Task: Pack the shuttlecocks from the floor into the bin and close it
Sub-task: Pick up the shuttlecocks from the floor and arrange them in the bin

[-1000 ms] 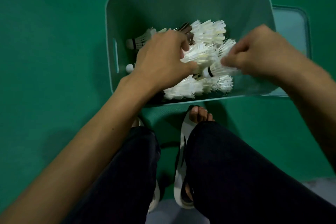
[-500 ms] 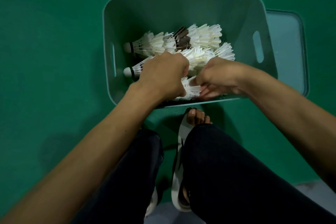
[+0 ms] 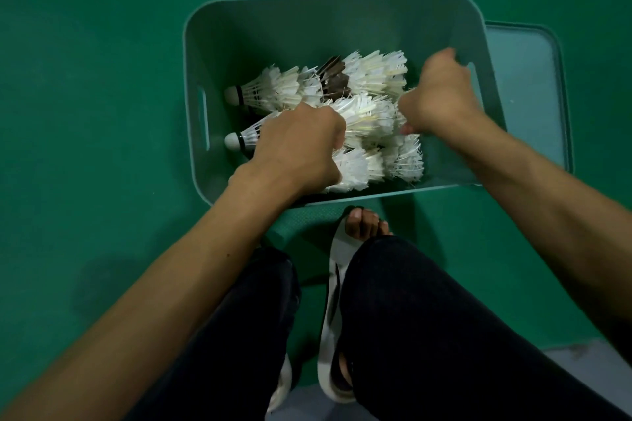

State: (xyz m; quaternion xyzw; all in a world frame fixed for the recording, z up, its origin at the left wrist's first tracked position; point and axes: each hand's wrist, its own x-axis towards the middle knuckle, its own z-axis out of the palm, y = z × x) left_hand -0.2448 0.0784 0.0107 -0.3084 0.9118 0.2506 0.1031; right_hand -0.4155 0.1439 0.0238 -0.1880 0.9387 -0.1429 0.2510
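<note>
Both hands are working inside the grey-green rectangular plastic bin [image 3: 219, 55], likely tidying rows so more fit. The left hand [image 3: 301, 143] is curling down onto the white feathered shuttlecocks [image 3: 369, 79], fingers hidden, so grip unclear. The right hand [image 3: 441, 92] is fisted at the row's far end by the bin wall; contents unclear. The flat pale-green lid [image 3: 526, 92] is lying on the green floor [image 3: 85, 79] beyond the right hand, probably kept within reach for closing.
</note>
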